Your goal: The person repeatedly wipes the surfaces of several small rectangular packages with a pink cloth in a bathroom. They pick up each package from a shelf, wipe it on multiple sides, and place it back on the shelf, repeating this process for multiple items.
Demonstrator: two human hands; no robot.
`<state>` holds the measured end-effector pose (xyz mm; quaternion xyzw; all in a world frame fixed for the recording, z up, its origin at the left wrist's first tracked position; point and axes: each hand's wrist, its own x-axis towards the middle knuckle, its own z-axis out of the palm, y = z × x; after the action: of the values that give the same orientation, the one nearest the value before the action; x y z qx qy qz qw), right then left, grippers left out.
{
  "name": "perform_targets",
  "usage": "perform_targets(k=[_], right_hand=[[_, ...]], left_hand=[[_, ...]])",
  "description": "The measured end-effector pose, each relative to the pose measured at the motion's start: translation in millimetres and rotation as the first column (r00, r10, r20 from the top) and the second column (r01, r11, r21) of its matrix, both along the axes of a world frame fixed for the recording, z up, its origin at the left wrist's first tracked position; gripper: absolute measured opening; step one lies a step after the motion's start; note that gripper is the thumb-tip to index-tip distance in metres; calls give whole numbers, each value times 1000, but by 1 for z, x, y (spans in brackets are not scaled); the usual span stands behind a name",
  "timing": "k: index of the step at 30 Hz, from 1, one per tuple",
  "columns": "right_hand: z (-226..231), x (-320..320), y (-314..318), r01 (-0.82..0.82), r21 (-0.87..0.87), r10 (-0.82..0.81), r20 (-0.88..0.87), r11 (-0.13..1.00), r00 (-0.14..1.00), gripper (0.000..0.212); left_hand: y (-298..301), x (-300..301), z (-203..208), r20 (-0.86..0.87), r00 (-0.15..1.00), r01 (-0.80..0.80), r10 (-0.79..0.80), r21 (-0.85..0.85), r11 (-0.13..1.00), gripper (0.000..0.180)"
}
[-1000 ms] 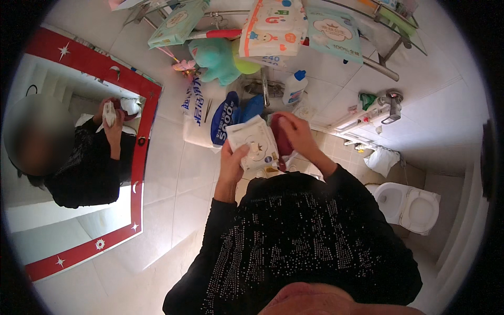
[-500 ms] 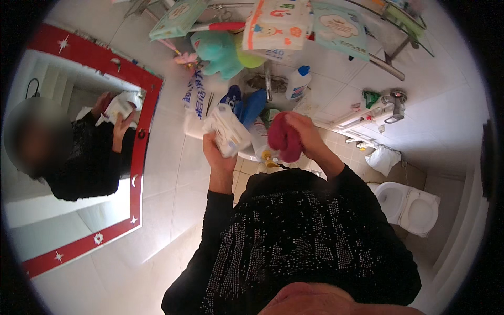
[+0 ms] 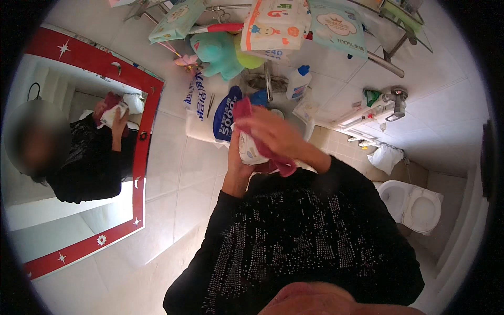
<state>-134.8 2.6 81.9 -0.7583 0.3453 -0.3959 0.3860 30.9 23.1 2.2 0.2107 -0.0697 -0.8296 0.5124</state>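
In front of my chest, my left hand (image 3: 238, 170) is closed around a white soft-looking pack (image 3: 250, 150) with small printed marks. My right hand (image 3: 275, 134), slightly blurred, presses a dark red cloth (image 3: 286, 166) over the pack's right side and top. Part of the cloth sticks up beyond the fingers, and a loose end hangs below the hand. The cloth hides much of the pack. Just beyond my hands is a white bag with a dark blue panel (image 3: 227, 118).
A red-framed mirror (image 3: 137, 181) hangs at left. Beyond my hands are a tap (image 3: 269, 84) and a blue-capped bottle (image 3: 298, 84). A teal toy (image 3: 214, 52) hangs below the rack, where a white-and-orange pack (image 3: 275, 26) sits. A toilet (image 3: 422, 210) stands at right.
My right hand has brought the red cloth left onto the white pack. The pack has come lower and nearer my chest with my left hand.
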Motion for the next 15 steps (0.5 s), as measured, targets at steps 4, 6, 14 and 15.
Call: perform_targets(k=[4, 6, 14, 15], right_hand=[[-20, 4, 25, -12, -190, 18, 29, 982, 999, 29], [-28, 4, 9, 100, 24, -102, 107, 995, 989, 29], [-29, 13, -1, 359, 131, -382, 329, 924, 864, 30], [-14, 14, 5, 310, 168, -348, 293, 936, 890, 29]], left_hand=[[-1, 5, -10, 29, 999, 35, -32, -132, 991, 51], [5, 1, -4, -72, 996, 50, -49, 1, 999, 52], [-6, -22, 16, 341, 931, -95, 132, -121, 988, 50], [-5, -10, -7, 483, 857, -78, 180, -224, 971, 53]])
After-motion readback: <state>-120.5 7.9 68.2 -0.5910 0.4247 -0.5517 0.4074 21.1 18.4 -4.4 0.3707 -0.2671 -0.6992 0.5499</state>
